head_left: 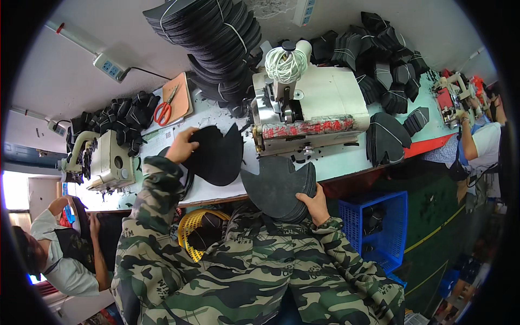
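Observation:
My left hand (182, 147) grips the left edge of a black rounded sheet piece (216, 158) with a notched upper edge, over the pale worktable (214, 190). Under that hand, more dark pieces partly show. A thick stack of dark grey notched pieces (273, 188) sits at the table's front edge, against my body. My right hand (316, 205) clasps its right side, thumb on top, the other fingers mostly hidden. Just beyond the stack stands a cream-coloured machine (330, 100) with a coil of pale cord (285, 65) on top.
Tall tied stacks of black pieces (211, 38) rise behind; tied bundles (387, 135) lie right of the machine. Orange-handled scissors (163, 112) rest on a tan pad. Below the table are a yellow basket (187, 223) and a blue crate (398, 227). People work at both sides.

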Demonstrator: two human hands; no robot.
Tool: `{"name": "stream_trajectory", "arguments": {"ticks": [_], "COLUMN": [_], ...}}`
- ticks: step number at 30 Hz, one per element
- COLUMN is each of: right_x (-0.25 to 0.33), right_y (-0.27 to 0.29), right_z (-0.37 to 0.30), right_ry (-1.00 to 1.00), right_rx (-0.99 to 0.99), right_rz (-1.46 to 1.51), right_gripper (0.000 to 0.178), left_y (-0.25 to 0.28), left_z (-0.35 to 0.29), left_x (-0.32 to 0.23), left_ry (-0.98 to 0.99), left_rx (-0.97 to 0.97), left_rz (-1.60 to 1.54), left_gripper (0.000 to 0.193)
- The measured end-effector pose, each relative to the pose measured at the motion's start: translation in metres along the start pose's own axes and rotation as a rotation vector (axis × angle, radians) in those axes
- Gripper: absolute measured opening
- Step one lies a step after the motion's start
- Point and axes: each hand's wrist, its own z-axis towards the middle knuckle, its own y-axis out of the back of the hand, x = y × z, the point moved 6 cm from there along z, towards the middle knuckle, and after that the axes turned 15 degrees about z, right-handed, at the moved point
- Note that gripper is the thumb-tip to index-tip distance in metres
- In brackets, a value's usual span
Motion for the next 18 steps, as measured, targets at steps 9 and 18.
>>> {"name": "stream_trajectory", "arguments": {"ticks": [9, 18], "right_x": [0.069, 0.071], "right_y": [-0.051, -0.034], "right_z": [-0.027, -0.013], "right_ry": [0.313, 0.185], "right_rx": [0.085, 0.087], "right_rz": [-0.736, -0.442], "right_gripper": [0.105, 0.088], "left_y": [-0.180, -0.200], "left_z": [-0.058, -0.031], "left_x": [-0.200, -0.158], "left_ry": [-0.198, -0.167], "left_rx": [0.061, 0.064], "left_rz": [0.493, -0.153], "left_gripper": [0.031, 0.027]}}
